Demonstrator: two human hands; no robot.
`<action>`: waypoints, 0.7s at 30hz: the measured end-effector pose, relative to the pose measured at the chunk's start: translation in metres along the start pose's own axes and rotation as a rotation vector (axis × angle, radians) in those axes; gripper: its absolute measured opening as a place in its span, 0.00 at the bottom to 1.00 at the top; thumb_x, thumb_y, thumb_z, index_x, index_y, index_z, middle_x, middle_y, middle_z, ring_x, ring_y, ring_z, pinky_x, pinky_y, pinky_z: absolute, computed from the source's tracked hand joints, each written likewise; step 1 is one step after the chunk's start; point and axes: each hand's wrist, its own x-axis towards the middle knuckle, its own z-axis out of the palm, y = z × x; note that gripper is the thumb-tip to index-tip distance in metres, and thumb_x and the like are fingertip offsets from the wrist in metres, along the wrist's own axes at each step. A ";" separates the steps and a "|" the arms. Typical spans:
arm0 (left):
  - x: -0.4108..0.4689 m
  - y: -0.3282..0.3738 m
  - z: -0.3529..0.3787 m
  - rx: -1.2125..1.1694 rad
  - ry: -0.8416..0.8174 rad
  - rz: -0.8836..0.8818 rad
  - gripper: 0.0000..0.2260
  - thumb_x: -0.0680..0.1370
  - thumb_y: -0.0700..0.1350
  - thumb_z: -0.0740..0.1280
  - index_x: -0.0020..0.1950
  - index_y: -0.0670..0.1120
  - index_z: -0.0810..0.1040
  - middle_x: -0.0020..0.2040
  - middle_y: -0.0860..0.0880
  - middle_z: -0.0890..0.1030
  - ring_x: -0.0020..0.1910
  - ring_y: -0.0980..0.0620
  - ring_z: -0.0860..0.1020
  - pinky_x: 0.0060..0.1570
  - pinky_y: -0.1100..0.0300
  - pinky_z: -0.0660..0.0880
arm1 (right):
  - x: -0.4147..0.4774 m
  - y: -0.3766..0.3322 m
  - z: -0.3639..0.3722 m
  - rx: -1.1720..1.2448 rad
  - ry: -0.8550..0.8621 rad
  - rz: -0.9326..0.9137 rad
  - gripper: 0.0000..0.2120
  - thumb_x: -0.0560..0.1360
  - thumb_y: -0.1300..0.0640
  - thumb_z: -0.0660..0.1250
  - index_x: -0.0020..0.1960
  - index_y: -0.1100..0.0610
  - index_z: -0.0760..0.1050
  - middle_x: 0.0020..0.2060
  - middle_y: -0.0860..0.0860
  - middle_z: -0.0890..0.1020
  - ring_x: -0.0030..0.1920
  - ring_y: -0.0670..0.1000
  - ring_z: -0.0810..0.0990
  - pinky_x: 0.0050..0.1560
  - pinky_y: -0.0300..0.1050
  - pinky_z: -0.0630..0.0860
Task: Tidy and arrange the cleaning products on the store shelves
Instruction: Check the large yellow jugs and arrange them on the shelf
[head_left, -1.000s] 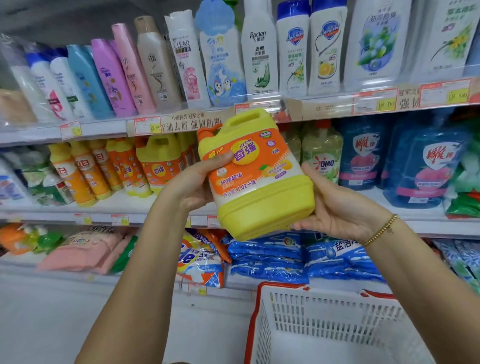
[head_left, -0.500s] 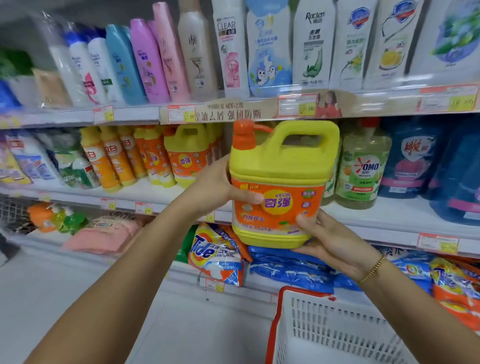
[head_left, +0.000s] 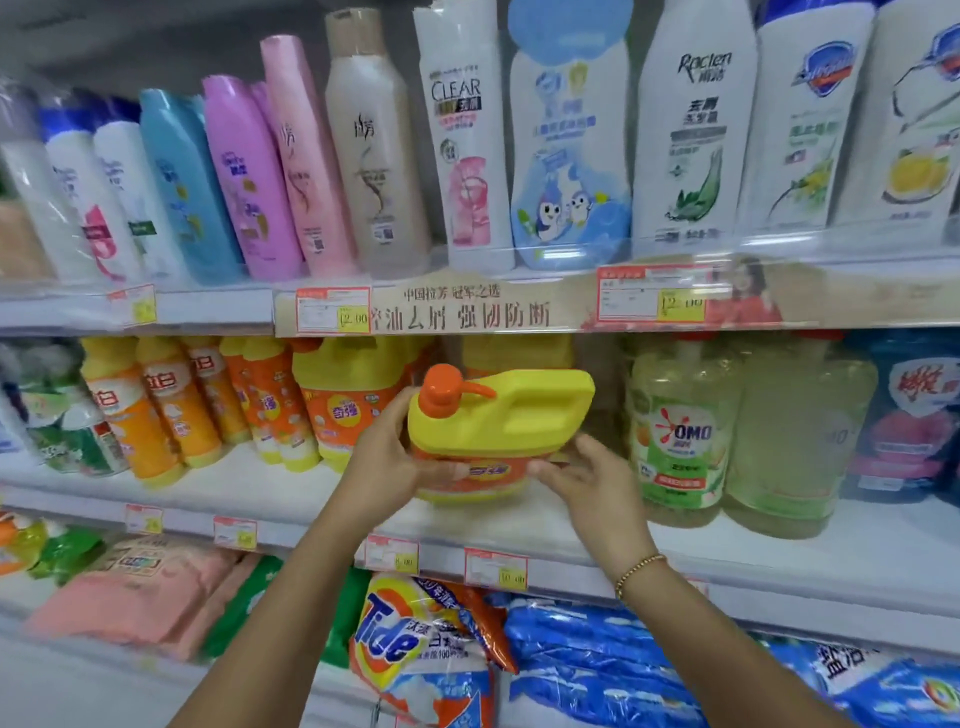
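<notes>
Presently both arms reach forward; left grip (head_left: 384, 467) and right grip (head_left: 589, 491) clasp the yellow detergent jug (head_left: 501, 415) upright at the middle shelf (head_left: 249, 491).

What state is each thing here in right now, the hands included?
Yellow jug: upright, pump cap on, held at the middle shelf.
Left hand: grips the jug's left side.
Right hand: holds its lower right corner.
OMO bottle: upright on the shelf, right of the jug.
Tide bag: lying slumped, below the jug.
Pale pink shampoo bottle: leaning left.
</notes>
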 end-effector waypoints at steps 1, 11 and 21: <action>0.010 -0.008 0.001 -0.035 -0.014 -0.032 0.30 0.62 0.35 0.80 0.58 0.55 0.75 0.52 0.54 0.82 0.51 0.59 0.80 0.49 0.63 0.78 | 0.006 0.003 0.002 -0.019 0.007 -0.019 0.12 0.72 0.63 0.72 0.52 0.50 0.79 0.44 0.43 0.85 0.46 0.46 0.84 0.44 0.33 0.75; 0.087 -0.062 0.029 -0.122 -0.107 -0.128 0.37 0.58 0.53 0.83 0.65 0.58 0.75 0.70 0.44 0.72 0.66 0.45 0.74 0.62 0.48 0.74 | 0.043 0.024 -0.007 -0.505 0.190 -0.091 0.29 0.72 0.46 0.69 0.70 0.47 0.64 0.50 0.54 0.78 0.42 0.46 0.81 0.45 0.50 0.81; 0.065 -0.067 0.013 -0.263 0.211 -0.050 0.11 0.73 0.35 0.71 0.51 0.49 0.81 0.45 0.56 0.85 0.47 0.56 0.82 0.50 0.62 0.75 | 0.009 0.054 0.021 -0.667 0.190 -0.343 0.28 0.72 0.66 0.70 0.69 0.57 0.66 0.65 0.44 0.59 0.59 0.41 0.64 0.58 0.24 0.66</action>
